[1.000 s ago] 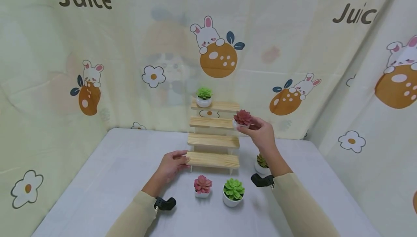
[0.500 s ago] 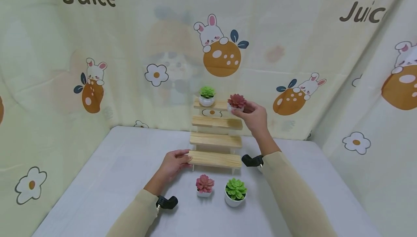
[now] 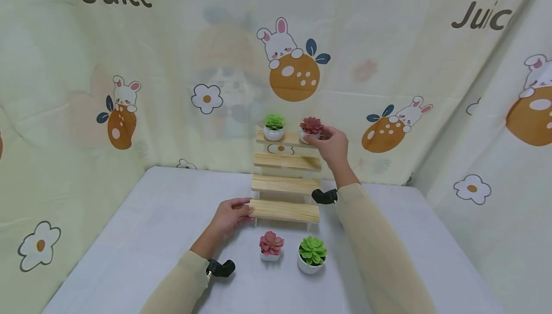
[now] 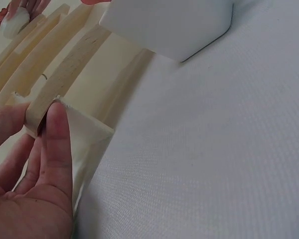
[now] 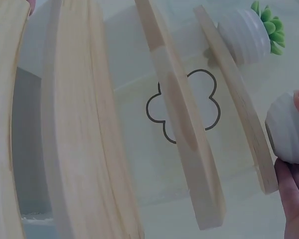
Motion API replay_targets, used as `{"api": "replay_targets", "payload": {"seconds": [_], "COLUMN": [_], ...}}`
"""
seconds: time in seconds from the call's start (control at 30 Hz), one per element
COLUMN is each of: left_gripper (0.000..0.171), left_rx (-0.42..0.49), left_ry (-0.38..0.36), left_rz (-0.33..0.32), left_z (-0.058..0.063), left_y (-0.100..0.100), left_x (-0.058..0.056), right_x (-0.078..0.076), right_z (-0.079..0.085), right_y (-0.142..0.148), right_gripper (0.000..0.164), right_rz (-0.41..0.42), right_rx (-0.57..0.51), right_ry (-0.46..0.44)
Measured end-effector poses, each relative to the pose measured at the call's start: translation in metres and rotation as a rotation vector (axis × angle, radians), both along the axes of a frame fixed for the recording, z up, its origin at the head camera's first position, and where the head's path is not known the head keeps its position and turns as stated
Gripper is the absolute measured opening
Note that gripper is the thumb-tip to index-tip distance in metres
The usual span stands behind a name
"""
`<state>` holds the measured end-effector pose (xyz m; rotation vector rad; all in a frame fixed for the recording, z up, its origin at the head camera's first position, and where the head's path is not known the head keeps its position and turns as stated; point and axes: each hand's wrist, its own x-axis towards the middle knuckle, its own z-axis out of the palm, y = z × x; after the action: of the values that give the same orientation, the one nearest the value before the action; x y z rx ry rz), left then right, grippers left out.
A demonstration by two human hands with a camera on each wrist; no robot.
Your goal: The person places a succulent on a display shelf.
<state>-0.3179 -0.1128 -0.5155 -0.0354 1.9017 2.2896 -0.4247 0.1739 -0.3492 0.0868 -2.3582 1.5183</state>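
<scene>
Pinching red spiky succulent point(image 3: 311, 125) by round white pot point(image 5: 287, 130): right hand point(image 3: 333, 145) grip, at top plank point(image 3: 291, 139), 3 o'clock end. Green succulent point(image 3: 274, 122) at 9. Left hand point(image 3: 230, 215) grip pinches grained bottom plank point(image 3: 284, 211) at 9. Worktop point(image 3: 172, 227) woven-textured.

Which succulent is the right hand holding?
The dark red succulent at the right of the top shelf: the right hand grips its white pot; the pink one and both green ones stand untouched.
</scene>
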Motion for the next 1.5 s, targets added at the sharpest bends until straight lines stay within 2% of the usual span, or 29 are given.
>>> {"api": "replay_targets", "payload": {"seconds": [0.23,0.47,0.73,1.0,1.27,1.5], "left_gripper": [0.039,0.040,0.040,0.039,0.040,0.039], "left_rx": [-0.006,-0.001,-0.013,-0.033,-0.024,-0.034], "left_ry": [0.000,0.007,-0.001,-0.004,-0.007,-0.001], "left_rz": [0.007,-0.003,0.001,0.009,0.004,0.001], "left_z": [0.000,-0.003,-0.004,-0.002,-0.003,-0.002], "left_y": [-0.001,-0.001,0.001,0.000,0.000,0.000], "left_x": [0.000,-0.001,-0.002,-0.001,0.000,0.000], "right_x": [-0.004,-0.010,-0.009,-0.008,0.001,0.014], "right_z": [0.002,-0.002,-0.001,0.000,-0.001,-0.004], "right_y": [-0.005,-0.007,-0.006,-0.005,0.002,0.013], "right_gripper": [0.062,0.063,0.056,0.060,0.067,0.063], "right_rz": [-0.021,-0.036,-0.006,0.016,0.067,0.058], "right_rx": [0.019,0.029,0.041,0.057,0.026,-0.016], "right_ry": [-0.004,-0.011,-0.008,-0.038,-0.059,-0.049]}}
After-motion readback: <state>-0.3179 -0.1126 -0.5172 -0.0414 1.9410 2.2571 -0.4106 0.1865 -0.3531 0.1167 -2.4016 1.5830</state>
